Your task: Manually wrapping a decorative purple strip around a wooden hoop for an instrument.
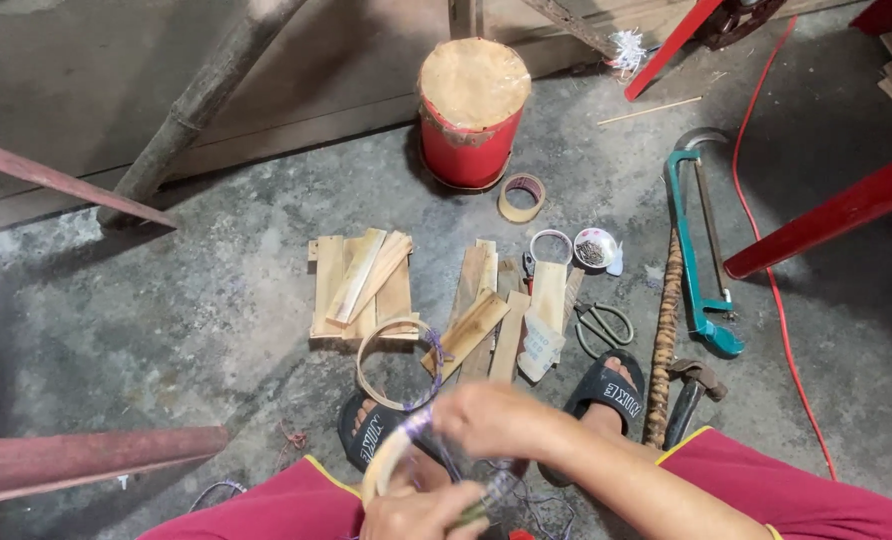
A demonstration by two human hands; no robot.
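Thin purple string [418,420] could slip or loosen off the bamboo strip ring [384,468] if tension dropped. Right hand [494,420] pinched the string, blurred; left hand [418,510] gripped the ring's near edge. Ring sat between both hands, above the sandalled feet, near the bamboo slats [361,285].

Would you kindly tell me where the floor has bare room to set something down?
Bare concrete lies left of the left pile of wooden slats, toward the reddish pipe, and between the slats and the red drum. It is crowded from the scissors to the green-framed saw.
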